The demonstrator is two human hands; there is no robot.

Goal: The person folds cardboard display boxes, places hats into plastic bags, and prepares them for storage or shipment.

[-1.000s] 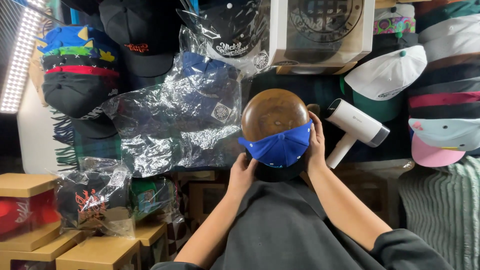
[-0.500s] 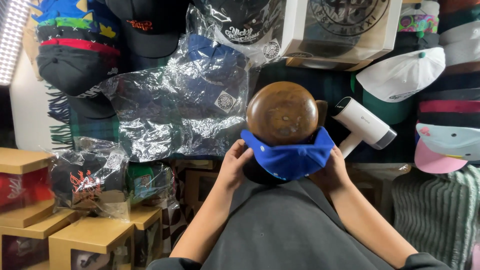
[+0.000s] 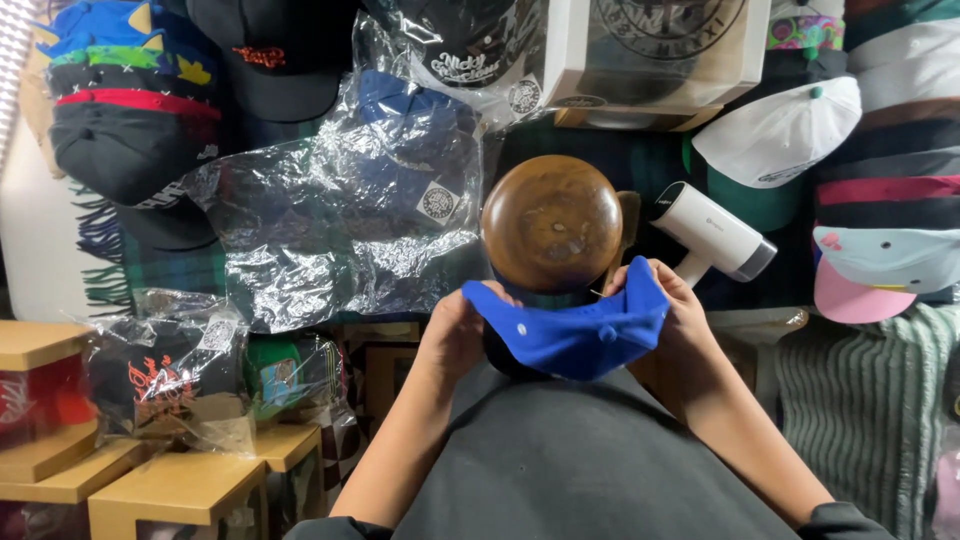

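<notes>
Worktop crowded: dark plaid cloth under stacked caps, clear plastic bag (image 3: 340,225) left of centre, white handheld steamer (image 3: 715,232) right, wooden boxes (image 3: 170,490) lower left. Blue cap (image 3: 575,335) against near side of round wooden block (image 3: 552,222). Left hand (image 3: 452,335), right hand (image 3: 680,325) hold cap edges, fingers pinching fabric. Little free room around block.
</notes>
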